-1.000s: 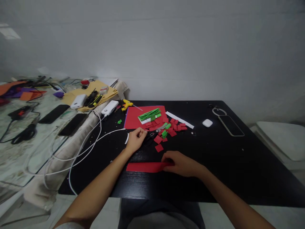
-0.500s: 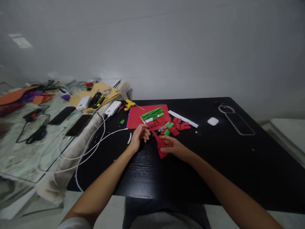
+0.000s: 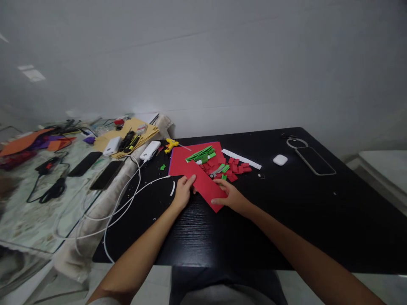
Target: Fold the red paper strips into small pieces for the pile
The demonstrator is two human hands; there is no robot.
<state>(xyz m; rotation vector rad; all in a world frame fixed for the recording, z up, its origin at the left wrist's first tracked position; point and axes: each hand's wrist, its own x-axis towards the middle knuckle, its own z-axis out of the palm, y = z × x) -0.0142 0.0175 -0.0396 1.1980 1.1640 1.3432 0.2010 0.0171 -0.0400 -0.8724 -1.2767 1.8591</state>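
Note:
A red paper strip (image 3: 205, 186) is held between both hands above the black table, its flat face toward me. My left hand (image 3: 183, 190) pinches its left edge, thumb on top. On the right edge, near the lower end, my right hand (image 3: 231, 196) grips it between thumb and fingers. Just beyond lie many small red paper pieces (image 3: 235, 166) and a few green ones. Among them rests a pair of scissors (image 3: 216, 171), partly hidden by the strip. Folded green paper strips (image 3: 201, 153) lie on a large red sheet (image 3: 178, 161) behind.
A yellow glue gun (image 3: 171, 145) and a white power bank (image 3: 150, 151) sit at the back left, with white cables (image 3: 136, 186) trailing down. A white paper strip (image 3: 241, 159), a white earbud case (image 3: 280, 159) and a phone case (image 3: 315, 161) lie to the right.
The red strip has turned from nearly edge-on to flat toward me. My left hand, loosely beside it before, now pinches its edge. My right hand keeps its hold.

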